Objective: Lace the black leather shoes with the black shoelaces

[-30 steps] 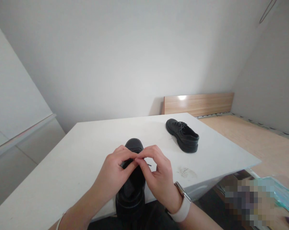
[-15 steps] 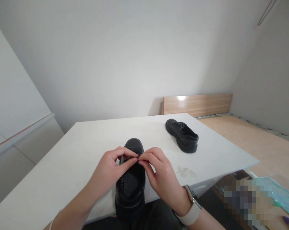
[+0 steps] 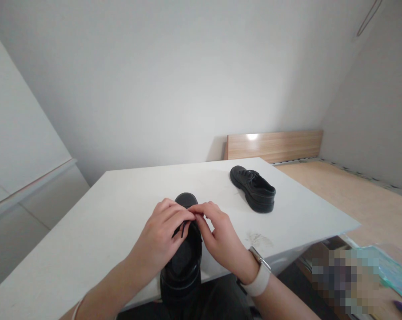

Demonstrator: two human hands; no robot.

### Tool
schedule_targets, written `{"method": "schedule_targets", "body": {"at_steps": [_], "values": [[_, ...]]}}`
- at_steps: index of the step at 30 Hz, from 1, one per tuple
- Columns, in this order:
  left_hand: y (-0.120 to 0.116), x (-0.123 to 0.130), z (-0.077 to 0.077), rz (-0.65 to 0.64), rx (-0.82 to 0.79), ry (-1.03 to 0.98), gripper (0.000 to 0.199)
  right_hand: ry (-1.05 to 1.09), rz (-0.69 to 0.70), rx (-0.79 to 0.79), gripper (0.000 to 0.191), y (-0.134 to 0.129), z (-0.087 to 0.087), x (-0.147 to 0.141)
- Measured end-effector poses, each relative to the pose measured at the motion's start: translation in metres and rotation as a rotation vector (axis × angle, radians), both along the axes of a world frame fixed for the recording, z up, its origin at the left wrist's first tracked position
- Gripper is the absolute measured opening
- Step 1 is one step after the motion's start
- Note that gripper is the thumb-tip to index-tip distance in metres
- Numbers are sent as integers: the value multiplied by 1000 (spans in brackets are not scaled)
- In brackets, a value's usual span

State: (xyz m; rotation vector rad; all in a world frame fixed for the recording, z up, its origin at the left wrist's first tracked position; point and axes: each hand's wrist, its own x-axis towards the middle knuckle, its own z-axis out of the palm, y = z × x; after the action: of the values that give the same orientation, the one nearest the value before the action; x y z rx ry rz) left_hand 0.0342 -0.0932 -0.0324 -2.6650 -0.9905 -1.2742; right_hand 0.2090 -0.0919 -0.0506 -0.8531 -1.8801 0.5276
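Observation:
A black lace-up shoe (image 3: 181, 280) stands at the near edge of the white table (image 3: 127, 204), its toe pointing away from me. Over its lacing my left hand (image 3: 161, 231) is closed on a dark shoelace (image 3: 183, 230), part of which hangs below the fingers. My right hand (image 3: 221, 235), with a watch on its wrist, pinches at the same spot, fingertips touching those of the left. The lace between the fingertips is mostly hidden. A second black shoe (image 3: 252, 189), its lace tied in a bow, rests farther back on the right.
Beyond the table's right side lies a light wooden board surface (image 3: 321, 178) with a wood-grain headboard (image 3: 274, 146) behind it. At the lower right are a teal plastic case (image 3: 391, 269) and a blurred-out patch. A grey smudge (image 3: 259, 240) marks the tabletop.
My left hand has turned over the lacing, its back now facing up, and a lace strand shows below its fingers. My right hand has shifted slightly. Both shoes have stayed in place.

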Motion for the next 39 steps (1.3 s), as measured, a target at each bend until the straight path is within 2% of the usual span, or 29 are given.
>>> {"method": "schedule_targets", "body": {"at_steps": [3,8,15,18,21,25,29,32,34,35,37,39], "values": [[3,2,0,56,150,136,16,58,8,-62,21,6,-1,-2],[7,4,-5,98,375,252,19,101,114,-245,23,19,7,1],[6,-2,-10,106,373,212,12,64,249,-291,19,32,13,8],[5,-5,-11,135,349,151,13,95,219,-272,17,30,10,5],[3,-7,-11,150,310,90,13,118,136,-179,14,25,8,0],[-3,-11,-12,124,204,-6,13,103,-30,-54,16,20,4,-6],[-9,-14,-16,143,27,-116,13,108,-140,-40,15,20,-5,-8],[-9,-18,-19,210,-126,-187,9,114,-116,-87,13,18,-9,-4],[-8,-22,-21,229,-232,-193,26,98,-44,-137,11,13,-8,0],[-7,-24,-21,211,-286,-182,39,73,-1,-162,15,10,-8,2],[-5,-28,-22,125,-402,-156,61,2,60,-210,40,4,-7,5],[-3,-31,-24,26,-528,-155,70,-45,76,-262,63,0,-9,8]]}}
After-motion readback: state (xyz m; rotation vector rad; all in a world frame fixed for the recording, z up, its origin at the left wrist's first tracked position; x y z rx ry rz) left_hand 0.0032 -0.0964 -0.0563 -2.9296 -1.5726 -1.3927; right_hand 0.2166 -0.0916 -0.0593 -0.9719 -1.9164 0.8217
